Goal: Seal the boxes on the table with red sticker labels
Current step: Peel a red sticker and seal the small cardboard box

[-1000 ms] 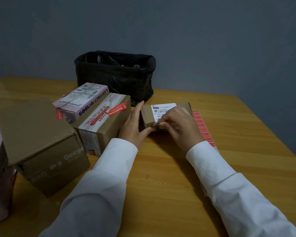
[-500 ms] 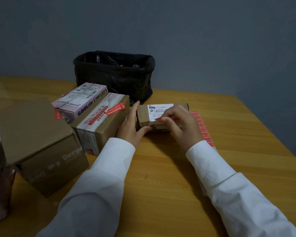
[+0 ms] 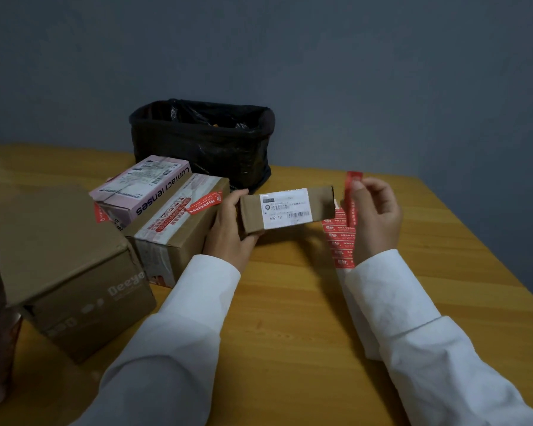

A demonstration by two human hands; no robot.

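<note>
Left hand (image 3: 228,232) grips the small cardboard box (image 3: 285,210) by its left end, raised off the worktop (image 3: 290,318), likely steadying it for sealing. Right hand (image 3: 377,216) pinches a peeled red sticker label (image 3: 350,198) upright just beside the box's right end. Sticker sheet (image 3: 339,244) lies beneath. Black-lined bin (image 3: 202,142) behind; contents unclear.
</note>
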